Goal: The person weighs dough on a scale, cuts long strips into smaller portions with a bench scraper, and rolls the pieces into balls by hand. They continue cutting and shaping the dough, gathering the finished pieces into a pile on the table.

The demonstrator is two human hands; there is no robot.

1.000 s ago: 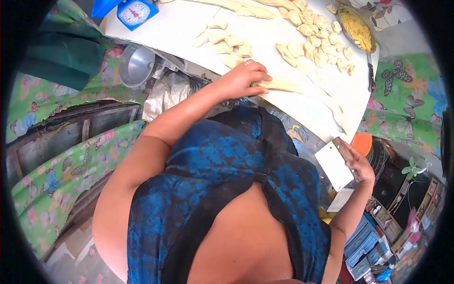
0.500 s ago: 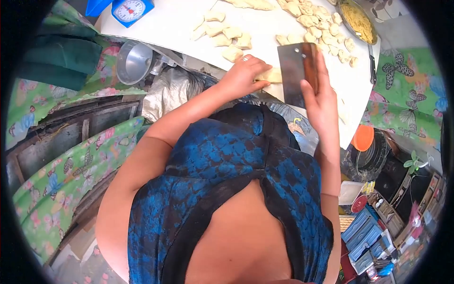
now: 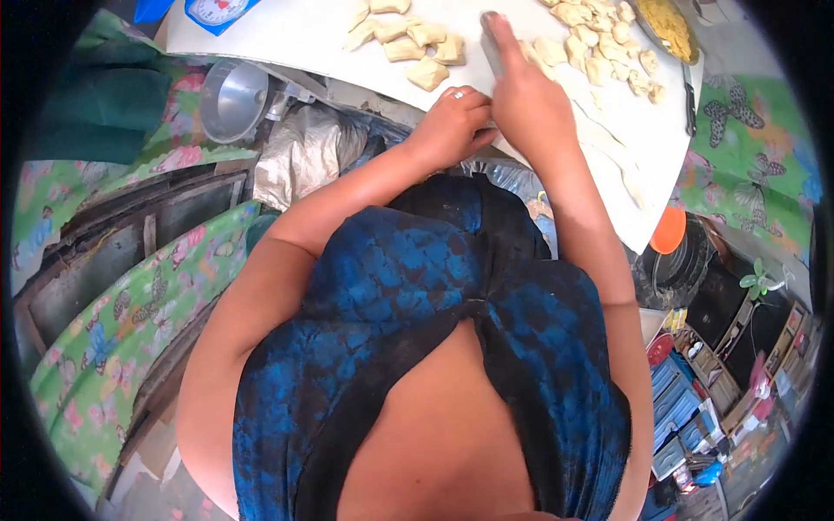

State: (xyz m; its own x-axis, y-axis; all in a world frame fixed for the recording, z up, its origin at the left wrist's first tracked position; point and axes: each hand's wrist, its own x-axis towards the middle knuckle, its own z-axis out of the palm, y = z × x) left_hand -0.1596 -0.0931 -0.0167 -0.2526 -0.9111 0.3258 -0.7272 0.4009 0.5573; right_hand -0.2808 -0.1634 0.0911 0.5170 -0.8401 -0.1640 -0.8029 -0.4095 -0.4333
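Observation:
My right hand [image 3: 530, 104] is wrapped round the handle of a wide-bladed cutter [image 3: 491, 43], seen nearly edge-on and partly covered by the fingers. Just left of it, at the table's near edge, my left hand [image 3: 453, 128] has its fingers bent together; whatever lies under them is hidden. Cut dough pieces [image 3: 403, 49] lie beyond my left hand. More dough lumps [image 3: 599, 69] are spread to the right of my right hand. A long thin strip of dough [image 3: 627, 169] lies near the right edge.
On the white table [image 3: 295, 39] stand a blue scale [image 3: 208, 10] at the left and a bowl of yellow filling [image 3: 667, 30] at the right. A black-handled knife [image 3: 690, 108] lies at the right edge. A metal bowl [image 3: 234, 100] and an orange lid [image 3: 668, 230] are beside the table.
The cutter has moved left and away from my body, turning from broadside to nearly edge-on. My right hand has come next to my left. The dough under my left hand is now hidden.

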